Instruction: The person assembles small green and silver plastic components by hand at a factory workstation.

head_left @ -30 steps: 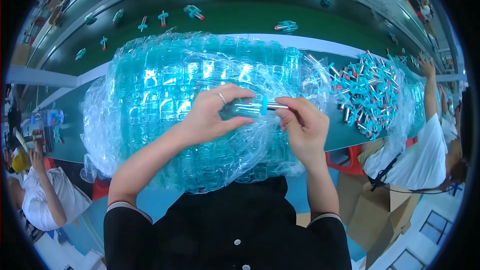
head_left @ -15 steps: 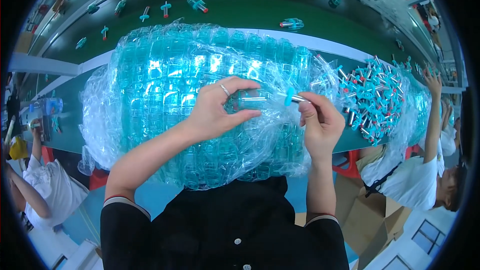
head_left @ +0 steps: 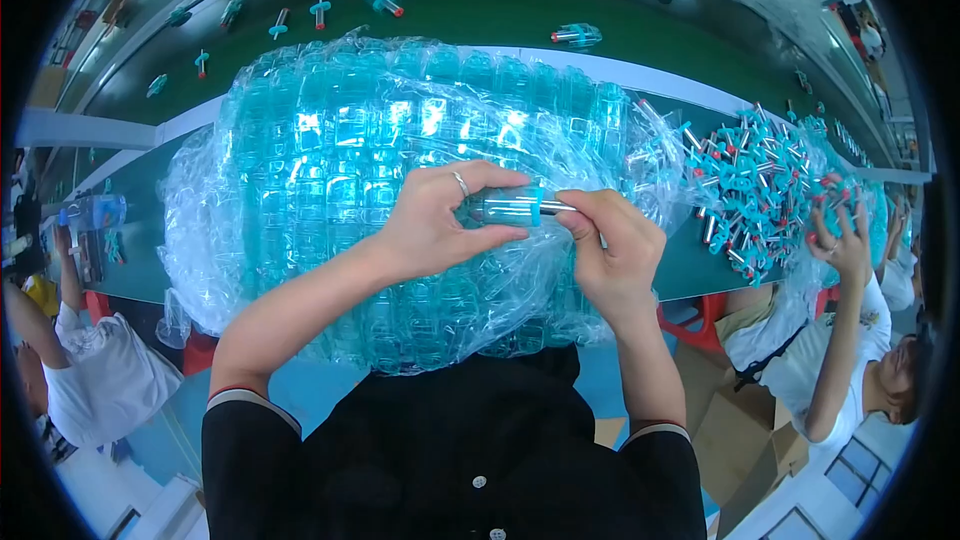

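My left hand (head_left: 425,222) is closed round a clear teal plastic cylinder (head_left: 505,207), thumb below it and fingers above. With thumb and fingertips, my right hand (head_left: 620,250) pinches a thin metal rod with a teal collar (head_left: 540,208). That collar now sits at the cylinder's right-hand mouth, and part of the rod is inside. Both hands are above a big bundle of teal clear plastic cylinders (head_left: 330,155), set in rows and wrapped in crinkled clear film (head_left: 540,285).
To the right lies a heap of metal rods with teal collars and red tips (head_left: 750,190); a co-worker's hand (head_left: 840,230) reaches in beside it. Beyond the bundle, a dark green conveyor (head_left: 480,25) carries several scattered pieces. Another person (head_left: 100,370) sits at left.
My right hand has moved left, bringing the collared rod from outside the cylinder into its mouth. The co-worker's hand at right has come down toward the heap. Belt pieces have shifted slightly left.
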